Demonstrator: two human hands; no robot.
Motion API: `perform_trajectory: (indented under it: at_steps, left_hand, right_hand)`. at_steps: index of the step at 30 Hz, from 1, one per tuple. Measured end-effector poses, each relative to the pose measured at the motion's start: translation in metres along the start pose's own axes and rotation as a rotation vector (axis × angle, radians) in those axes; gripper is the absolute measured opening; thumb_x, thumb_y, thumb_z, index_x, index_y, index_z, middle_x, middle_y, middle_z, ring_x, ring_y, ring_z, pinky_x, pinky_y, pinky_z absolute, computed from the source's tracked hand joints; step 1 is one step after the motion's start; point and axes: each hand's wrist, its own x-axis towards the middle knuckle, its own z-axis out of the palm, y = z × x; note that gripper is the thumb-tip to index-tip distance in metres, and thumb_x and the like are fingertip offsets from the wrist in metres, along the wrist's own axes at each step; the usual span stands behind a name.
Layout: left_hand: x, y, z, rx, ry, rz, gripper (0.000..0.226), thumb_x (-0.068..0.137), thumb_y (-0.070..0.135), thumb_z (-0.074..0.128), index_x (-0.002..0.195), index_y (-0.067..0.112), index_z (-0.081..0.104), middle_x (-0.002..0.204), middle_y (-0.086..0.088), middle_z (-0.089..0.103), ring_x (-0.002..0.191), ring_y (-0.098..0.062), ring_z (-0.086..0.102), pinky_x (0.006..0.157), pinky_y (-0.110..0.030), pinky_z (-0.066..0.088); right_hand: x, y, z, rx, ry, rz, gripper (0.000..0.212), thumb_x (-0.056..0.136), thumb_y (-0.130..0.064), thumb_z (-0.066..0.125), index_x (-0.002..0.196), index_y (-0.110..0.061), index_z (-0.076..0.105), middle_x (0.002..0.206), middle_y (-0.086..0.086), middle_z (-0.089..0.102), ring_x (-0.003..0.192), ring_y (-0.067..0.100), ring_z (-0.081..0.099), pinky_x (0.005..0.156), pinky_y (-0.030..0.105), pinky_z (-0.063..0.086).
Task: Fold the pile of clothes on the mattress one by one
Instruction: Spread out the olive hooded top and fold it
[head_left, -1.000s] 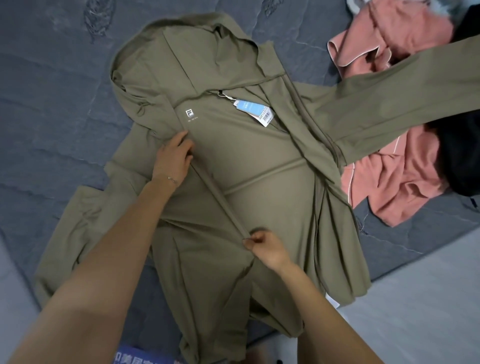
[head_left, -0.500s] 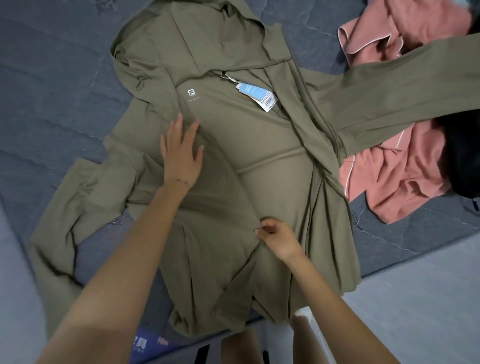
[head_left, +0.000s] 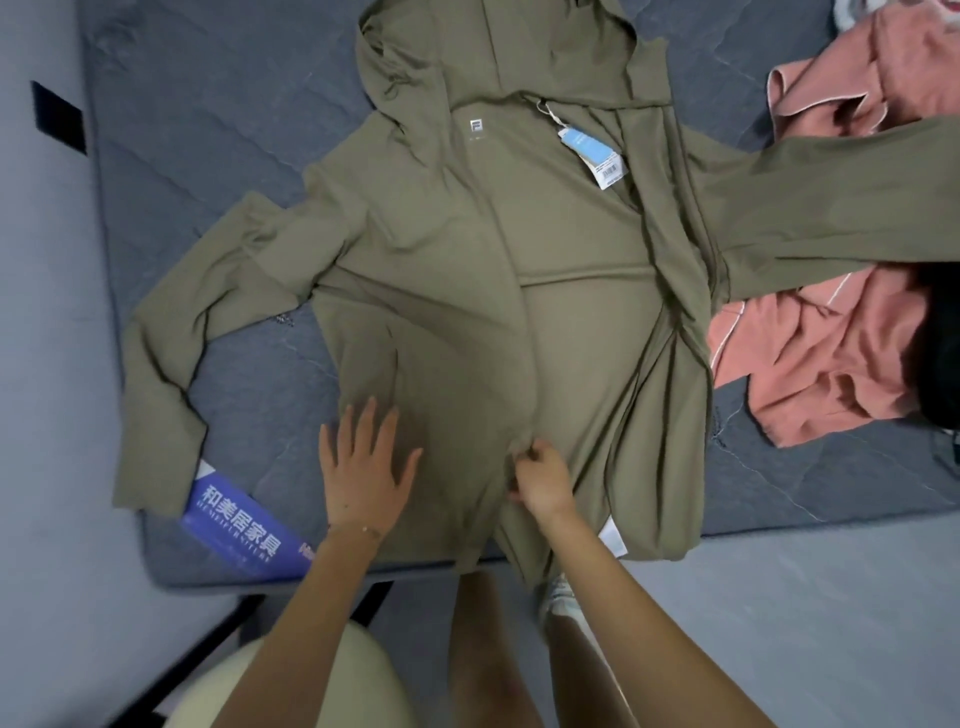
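From the head camera we see the olive hoodie (head_left: 467, 260) spread on the mattress (head_left: 208, 130). Our left hand (head_left: 366, 467) lies flat near its hem, grip released. Our right hand (head_left: 540, 480), at its three o'clock, pinches the front edge. The hoodie stretches toward twelve o'clock.

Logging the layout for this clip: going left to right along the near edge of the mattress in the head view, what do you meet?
Blue mattress label → left hand → right hand, pinching the olive hoodie → white care label → pink garment.
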Motion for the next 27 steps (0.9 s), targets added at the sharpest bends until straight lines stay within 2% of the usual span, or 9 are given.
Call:
perform_trajectory:
  at_steps: [2,4,6,9,14,18,22,25,27]
  left_hand:
    - [-0.018,-0.006,0.008,-0.071,-0.017,-0.136,0.066,0.088,0.052,0.035,0.134,0.009,0.054,0.141,-0.018,0.048,0.131,-0.04,0.043,0.11,-0.058,0.023]
    - [-0.034,-0.012,0.016,-0.149,-0.039,-0.292,0.068,0.087,0.052,0.039,0.139,0.01,0.048,0.144,-0.018,0.045,0.132,-0.04,0.04,0.11,-0.056,0.023]
    - [-0.048,-0.017,0.023,-0.23,-0.056,-0.415,0.065,0.089,0.046,0.052,0.141,0.008,0.044,0.14,-0.02,0.049,0.125,-0.041,0.046,0.107,-0.054,0.03]
    - [-0.063,-0.02,0.032,-0.375,-0.077,-0.503,0.061,0.089,0.027,0.066,0.139,0.001,0.044,0.125,-0.024,0.058,0.111,-0.043,0.054,0.096,-0.05,0.039]
    - [-0.072,-0.02,0.04,-0.682,-0.004,-0.636,0.029,0.089,0.014,0.065,0.113,-0.002,0.059,0.097,-0.022,0.064,0.094,-0.037,0.053,0.081,-0.039,0.039]
    - [-0.079,-0.016,0.033,-0.839,0.079,-0.742,0.015,0.092,0.018,0.063,0.09,0.004,0.058,0.084,-0.012,0.062,0.079,-0.027,0.055,0.072,-0.035,0.043]
    - [-0.097,-0.021,0.023,-0.777,0.159,-0.817,0.021,0.095,0.032,0.057,0.085,0.014,0.054,0.083,0.001,0.059,0.077,-0.022,0.053,0.069,-0.032,0.038]
    - [-0.111,-0.035,0.024,-0.735,0.103,-0.917,0.027,0.095,0.037,0.054,0.085,0.012,0.056,0.084,-0.003,0.061,0.082,-0.03,0.057,0.069,-0.034,0.039]
    - [-0.118,-0.042,0.028,-0.664,0.0,-0.936,0.032,0.096,0.039,0.051,0.082,0.011,0.054,0.088,-0.007,0.062,0.087,-0.034,0.058,0.071,-0.036,0.04]
  right_hand:
    - [-0.006,0.007,-0.006,0.052,0.139,-0.112,0.018,0.097,-0.001,0.042,0.1,0.005,0.059,0.093,0.013,0.063,0.096,0.029,0.06,0.08,0.025,0.043]
    - [-0.013,0.012,-0.011,0.093,0.219,-0.182,0.016,0.099,-0.007,0.045,0.098,0.0,0.06,0.089,0.005,0.058,0.091,0.02,0.054,0.073,0.018,0.035]
    - [-0.017,0.019,-0.012,0.045,0.152,-0.176,0.007,0.096,-0.017,0.056,0.094,-0.011,0.059,0.086,0.0,0.06,0.089,0.018,0.056,0.076,0.022,0.039]
    - [-0.021,0.037,-0.01,-0.151,-0.016,-0.062,0.023,0.085,-0.018,0.07,0.104,-0.008,0.061,0.092,0.002,0.064,0.09,0.019,0.06,0.081,0.026,0.045]
    - [-0.032,0.062,-0.013,-0.23,0.053,-0.095,0.019,0.089,-0.012,0.064,0.102,0.002,0.065,0.098,0.018,0.07,0.096,0.032,0.064,0.08,0.031,0.045]
    - [-0.044,0.063,-0.015,-0.053,0.066,-0.18,0.013,0.092,-0.012,0.061,0.093,0.0,0.065,0.091,0.016,0.07,0.092,0.032,0.065,0.086,0.039,0.051]
    - [-0.05,0.062,-0.018,0.092,0.012,-0.218,0.007,0.093,-0.012,0.061,0.088,-0.01,0.065,0.082,0.003,0.071,0.082,0.019,0.067,0.079,0.033,0.054]
    - [-0.05,0.069,-0.014,0.006,-0.041,-0.205,0.007,0.091,-0.015,0.064,0.085,-0.014,0.067,0.078,-0.003,0.072,0.08,0.017,0.067,0.074,0.025,0.054]
    - [-0.047,0.077,-0.011,-0.161,-0.064,-0.165,0.011,0.09,-0.02,0.066,0.089,-0.009,0.067,0.082,0.004,0.072,0.084,0.023,0.068,0.08,0.032,0.054]
